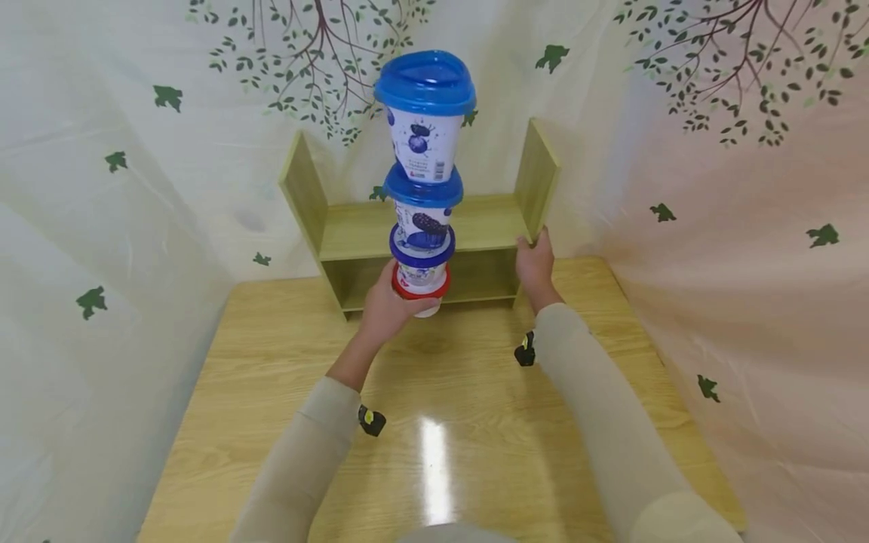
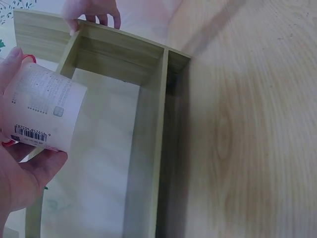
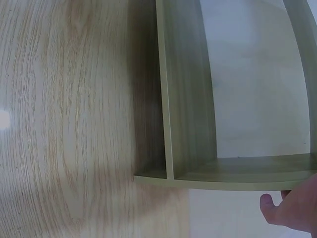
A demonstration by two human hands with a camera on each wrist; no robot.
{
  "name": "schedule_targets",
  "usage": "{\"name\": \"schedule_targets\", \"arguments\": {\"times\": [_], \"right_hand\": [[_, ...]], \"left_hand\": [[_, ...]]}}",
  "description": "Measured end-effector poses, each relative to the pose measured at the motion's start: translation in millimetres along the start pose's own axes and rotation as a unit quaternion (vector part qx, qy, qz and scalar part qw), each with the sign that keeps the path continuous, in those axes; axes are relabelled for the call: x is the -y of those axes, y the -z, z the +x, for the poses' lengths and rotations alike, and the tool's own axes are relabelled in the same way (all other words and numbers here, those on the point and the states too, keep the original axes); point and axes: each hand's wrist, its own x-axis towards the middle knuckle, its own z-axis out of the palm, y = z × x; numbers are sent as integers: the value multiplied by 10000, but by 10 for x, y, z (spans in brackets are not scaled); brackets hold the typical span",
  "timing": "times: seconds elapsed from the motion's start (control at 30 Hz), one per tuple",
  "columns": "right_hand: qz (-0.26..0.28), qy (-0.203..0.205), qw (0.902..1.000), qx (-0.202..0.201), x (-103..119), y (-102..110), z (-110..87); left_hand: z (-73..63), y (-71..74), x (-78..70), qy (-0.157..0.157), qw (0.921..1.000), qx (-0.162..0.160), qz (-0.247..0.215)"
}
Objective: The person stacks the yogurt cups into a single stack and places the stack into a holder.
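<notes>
My left hand (image 1: 385, 308) grips the lowest cup (image 2: 47, 99) of a stack of lidded tubs, held up in front of the wooden shelf (image 1: 421, 226). That lowest cup has a red lid (image 1: 441, 291) and a white wall with a barcode. Above it stands a smaller tub with a dark blue lid (image 1: 422, 255). Higher up are a tub with a blueberry-muffin print (image 1: 424, 225) and, on top, a tall cup with a bright blue lid (image 1: 426, 83). My right hand (image 1: 535, 268) holds the shelf's right side panel, fingers curled over its edge in the left wrist view.
The shelf stands at the back of a wood-grain table (image 1: 285, 422), with two raised side panels and a middle board. Behind and beside it hangs a pale curtain (image 1: 713, 249) printed with leaves and branches.
</notes>
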Motion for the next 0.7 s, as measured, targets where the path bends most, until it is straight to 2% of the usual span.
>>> {"name": "schedule_targets", "arguments": {"times": [0.2, 0.4, 0.7], "right_hand": [[18, 9, 10000, -25, -22, 18, 11], [-85, 77, 9999, 43, -26, 8, 29], [-114, 6, 9999, 99, 10, -1, 6]], "left_hand": [[128, 9, -144, -21, 9999, 142, 41], [212, 56, -309, -1, 9999, 102, 69], [316, 136, -485, -150, 9999, 37, -47]]}}
